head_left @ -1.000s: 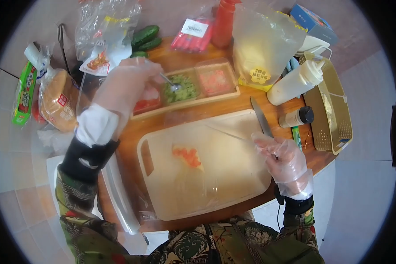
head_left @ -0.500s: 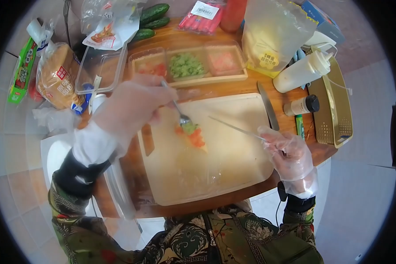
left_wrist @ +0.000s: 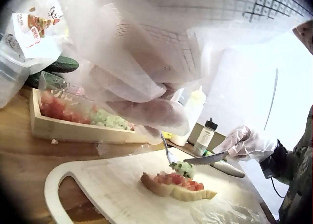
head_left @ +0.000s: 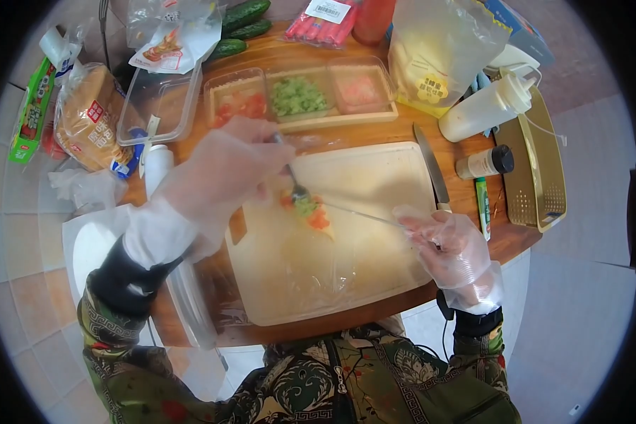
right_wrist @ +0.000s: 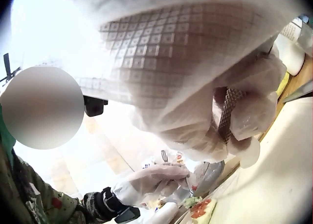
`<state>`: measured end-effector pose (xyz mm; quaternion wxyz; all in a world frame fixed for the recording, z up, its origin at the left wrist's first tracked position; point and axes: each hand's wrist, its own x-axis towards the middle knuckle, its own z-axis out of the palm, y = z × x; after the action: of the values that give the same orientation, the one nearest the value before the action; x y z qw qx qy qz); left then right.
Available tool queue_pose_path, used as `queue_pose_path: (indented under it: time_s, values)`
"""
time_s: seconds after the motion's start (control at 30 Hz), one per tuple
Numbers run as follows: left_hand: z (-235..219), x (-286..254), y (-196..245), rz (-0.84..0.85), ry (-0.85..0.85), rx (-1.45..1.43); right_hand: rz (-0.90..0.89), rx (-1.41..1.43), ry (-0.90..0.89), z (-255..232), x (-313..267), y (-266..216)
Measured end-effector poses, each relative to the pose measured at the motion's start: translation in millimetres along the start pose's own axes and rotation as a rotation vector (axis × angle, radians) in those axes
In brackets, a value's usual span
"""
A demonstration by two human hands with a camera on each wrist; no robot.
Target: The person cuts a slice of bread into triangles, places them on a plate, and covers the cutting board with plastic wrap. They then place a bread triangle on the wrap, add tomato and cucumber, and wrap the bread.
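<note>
My left hand [head_left: 226, 159], in a clear plastic glove, grips a metal spoon [head_left: 298, 189] heaped with diced cucumber [left_wrist: 183, 170]. Its bowl is tilted low over a piece of bread [left_wrist: 161, 189] topped with diced red tomato [left_wrist: 178, 180]. The bread lies on the white cutting board [head_left: 374, 261]. From the right, my gloved right hand [head_left: 454, 256] holds a slim metal knife [left_wrist: 208, 158], its tip close beside the spoon and the cucumber. Part of its patterned handle [right_wrist: 227, 114] shows between the fingers in the right wrist view.
Behind the board stands a wooden tray [head_left: 360, 119] with tubs of tomato, cucumber and pink dice. A kitchen knife [head_left: 431, 166] lies along the board's right edge. Farther right are a squeeze bottle [head_left: 480, 112], a seasoning jar [head_left: 484, 162] and a basket [head_left: 544, 184]; bagged bread [head_left: 92, 120] is left.
My left hand has brought the spoon from the cucumber tub down over the bread, with cucumber in it. My right hand has moved the knife left, its tip now near the spoon.
</note>
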<state>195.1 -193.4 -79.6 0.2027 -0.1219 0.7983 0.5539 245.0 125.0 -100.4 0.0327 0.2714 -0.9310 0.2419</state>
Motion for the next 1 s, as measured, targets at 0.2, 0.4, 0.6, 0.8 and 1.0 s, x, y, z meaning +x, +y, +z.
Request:
queue_pose_path:
  time_s: [0.2,0.4,0.6,0.8,1.0]
  values:
    - [-1,1,4,-0.01,-0.01,0.063,0.044,0.01,-0.038,-2,4,-8]
    - [1,3,3,0.014,-0.006,0.067,0.096,0.03,-0.085,-6,3,-11]
    - [1,7,1,0.019,-0.036,0.093,0.081,0.081,-0.091,-4,1,-3]
    - [1,7,4,0.051,-0.056,0.163,0.015,0.062,-0.056,2,2,-3]
    - [0,10,2,0.077,-0.078,0.156,0.062,-0.022,-0.072,-3,4,-10]
